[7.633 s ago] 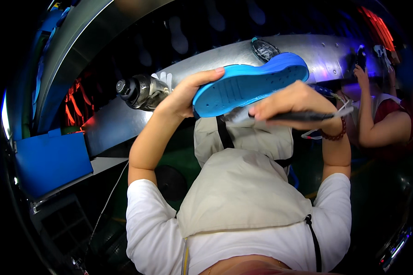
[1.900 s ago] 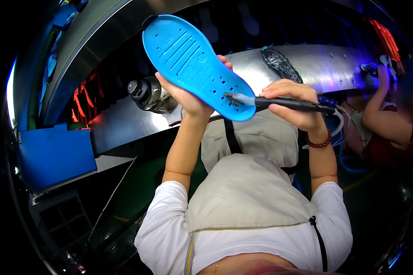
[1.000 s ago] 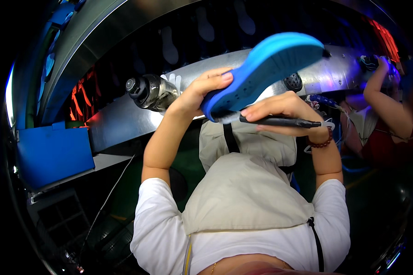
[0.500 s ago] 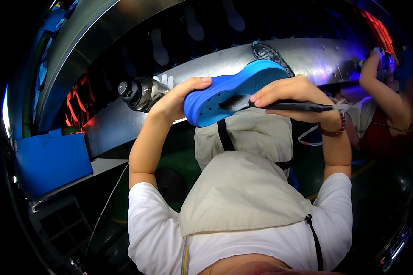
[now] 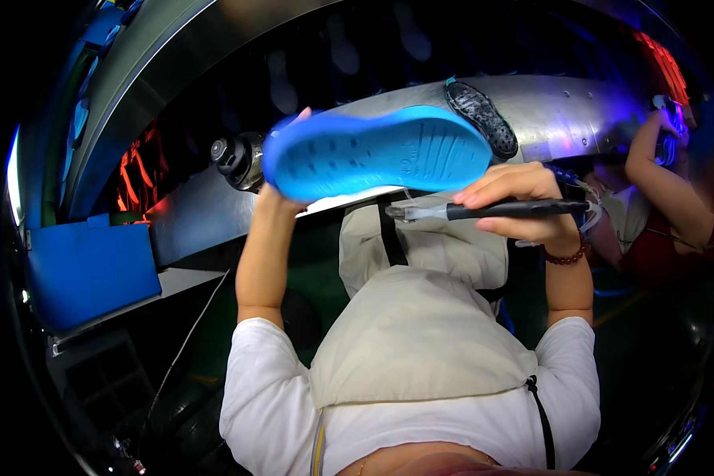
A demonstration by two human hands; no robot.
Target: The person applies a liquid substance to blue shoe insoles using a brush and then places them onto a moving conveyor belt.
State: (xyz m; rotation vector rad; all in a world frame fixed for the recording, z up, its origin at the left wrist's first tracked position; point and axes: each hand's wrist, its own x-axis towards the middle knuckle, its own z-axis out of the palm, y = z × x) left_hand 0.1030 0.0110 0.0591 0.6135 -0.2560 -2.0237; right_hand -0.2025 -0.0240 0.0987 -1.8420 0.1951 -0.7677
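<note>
A blue shoe sole (image 5: 373, 151) is held up in front of me, its lighter blue, patterned face turned toward me. My left hand (image 5: 292, 198) grips its left end; most of the fingers are hidden behind it. Just below the right end, my right hand (image 5: 523, 202) is closed round the black handle of a brush (image 5: 523, 209). The brush points left, its pale, dark-tipped bristles apart from the sole and below its lower edge. Behind the sole's right end, a dark speckled shoe upper or sole (image 5: 484, 117) lies on the metal ledge.
A metal ledge (image 5: 555, 99) curves across ahead, with a dark conveyor bearing sole shapes (image 5: 343, 51) beyond it. A grimy round container (image 5: 238, 161) stands left. A blue panel (image 5: 95, 270) is at far left. Another person's arm (image 5: 650, 159) works at the right, near red-glowing heaters.
The sole has turned so its patterned face is shown more fully and lies more level. The brush has come out of the sole and moved down, away from it.
</note>
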